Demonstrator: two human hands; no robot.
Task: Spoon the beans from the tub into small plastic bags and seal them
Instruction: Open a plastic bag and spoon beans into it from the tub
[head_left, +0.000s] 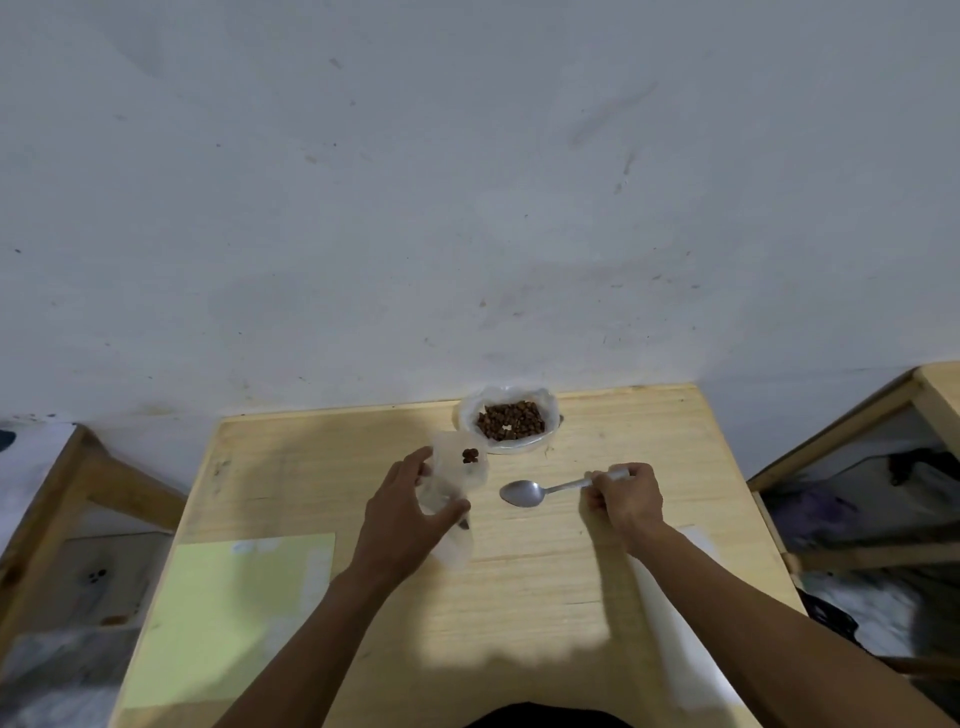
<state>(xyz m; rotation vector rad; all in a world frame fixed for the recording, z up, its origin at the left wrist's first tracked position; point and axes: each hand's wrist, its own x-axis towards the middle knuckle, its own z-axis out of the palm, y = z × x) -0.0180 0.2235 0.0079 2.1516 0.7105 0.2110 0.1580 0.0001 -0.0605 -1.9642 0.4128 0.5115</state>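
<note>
A white plastic tub (551, 439) with brown beans (511, 420) stands at the far edge of the wooden table (571, 571). My left hand (405, 525) holds a small clear plastic bag (457, 475) in front of the tub, and a few beans (470, 455) show inside it near the top. My right hand (626, 501) grips the handle of a metal spoon (524, 492). The spoon's bowl is empty and sits low over the table, between the bag and my right hand.
A pale green sheet (228, 618) lies on the table's near left, and a white sheet (680, 629) runs under my right forearm. Wooden frames (852, 415) stand at both sides of the table. A white wall is right behind the tub.
</note>
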